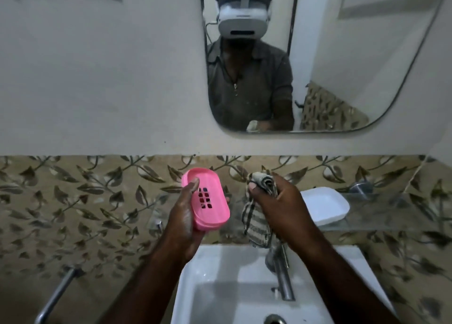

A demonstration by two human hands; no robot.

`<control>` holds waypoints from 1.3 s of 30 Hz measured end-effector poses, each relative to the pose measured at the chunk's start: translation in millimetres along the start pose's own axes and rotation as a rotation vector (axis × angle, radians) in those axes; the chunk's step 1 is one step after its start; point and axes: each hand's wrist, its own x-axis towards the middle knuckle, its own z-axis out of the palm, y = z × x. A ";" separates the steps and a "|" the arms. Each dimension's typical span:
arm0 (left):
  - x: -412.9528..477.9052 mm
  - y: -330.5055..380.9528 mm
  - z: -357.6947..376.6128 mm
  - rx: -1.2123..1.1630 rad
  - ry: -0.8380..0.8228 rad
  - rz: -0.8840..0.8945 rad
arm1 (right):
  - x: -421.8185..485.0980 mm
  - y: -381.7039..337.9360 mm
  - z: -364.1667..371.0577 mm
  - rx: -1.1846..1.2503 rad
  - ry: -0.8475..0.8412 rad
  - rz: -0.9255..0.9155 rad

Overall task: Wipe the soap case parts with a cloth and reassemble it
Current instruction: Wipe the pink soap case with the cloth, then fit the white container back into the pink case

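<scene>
My left hand (182, 216) holds a pink oval soap case part (212, 210) with several drain holes in its middle, thumb resting on its upper rim. It is held above the sink, open side toward me. My right hand (276, 201) is closed around a striped beige and dark cloth (256, 223), which is bunched at the fingers and hangs down toward the tap. Hand and cloth are a short gap to the right of the pink part, not touching it. A white soap case part (325, 205) lies on a glass shelf (381, 211) at the right.
A white sink (220, 274) with a metal tap (281, 277) is below the hands. A mirror (330, 54) hangs on the wall above. A metal bar (58, 294) sticks out at lower left. Leaf-patterned tiles cover the wall behind.
</scene>
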 end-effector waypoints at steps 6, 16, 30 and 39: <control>20.3 -6.5 1.7 0.015 -0.010 -0.059 | 16.9 35.8 14.7 -0.822 0.024 -0.051; 30.6 -14.7 -1.1 0.033 -0.095 -0.100 | -6.2 35.0 -25.3 -0.880 0.140 -0.084; 37.8 -20.8 -15.7 -0.114 -0.185 -0.103 | -28.7 39.5 -43.8 -0.983 0.007 -0.274; 34.2 -17.6 -19.1 -0.099 -0.214 -0.117 | -24.6 -89.3 -10.9 -0.502 -0.129 -0.309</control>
